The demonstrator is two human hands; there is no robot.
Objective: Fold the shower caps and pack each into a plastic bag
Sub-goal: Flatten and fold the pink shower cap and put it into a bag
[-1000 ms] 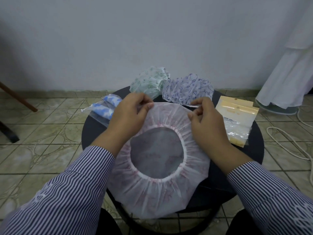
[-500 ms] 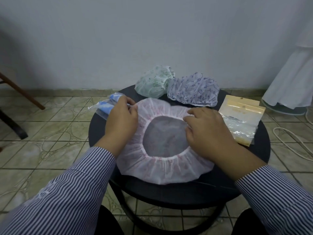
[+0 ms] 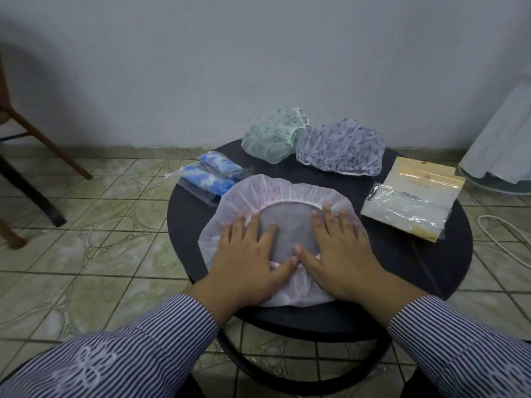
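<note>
A white shower cap with pink print [image 3: 275, 191] lies spread flat, opening up, on the round black table [image 3: 402, 268]. My left hand [image 3: 247, 259] and my right hand [image 3: 342, 254] press flat on its near half, fingers straight, thumbs touching in the middle. A green-print cap [image 3: 273, 136] and a purple-print cap [image 3: 342, 147] sit bunched at the table's far edge. A blue-print cap packed in a clear plastic bag [image 3: 209, 176] lies at the far left. A stack of plastic bags with yellow headers [image 3: 413, 202] lies at the right.
A wooden chair leg [image 3: 46, 142] and a dark base stand on the tiled floor at left. White cloth [image 3: 500, 139] hangs at the right, with a white cord [image 3: 500, 239] on the floor beside the table.
Both hands let go of the cap's far rim, moved toward me and now press flat on it. The cap has been laid down and flattened on the table.
</note>
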